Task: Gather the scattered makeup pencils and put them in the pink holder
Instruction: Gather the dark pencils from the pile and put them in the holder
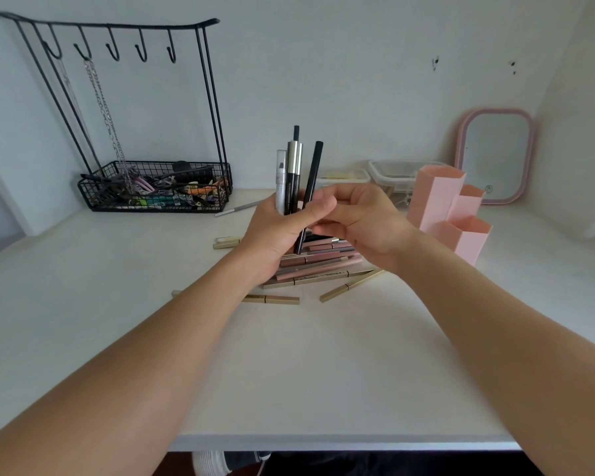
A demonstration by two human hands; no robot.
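Hooks, five on a rack [124,108], hang at far left. Left hand [275,231] is closed around four upright pencils [294,173]; right hand [361,221] pinches the rightmost. More pencils [320,266] lie beneath, uncountable. Pink holder [447,214], three compartments, stands right.

Pencil pile [318,262] crowds mid-table; pink holder [440,204] stands unobstructed on right.

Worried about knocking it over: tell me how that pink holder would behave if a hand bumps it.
The pink holder looks thin-walled and appears empty, so probably light and easy to shove. Its tallest tube might tip it, though the three joined tubes widen the base. On the smooth white table it would likely slide.
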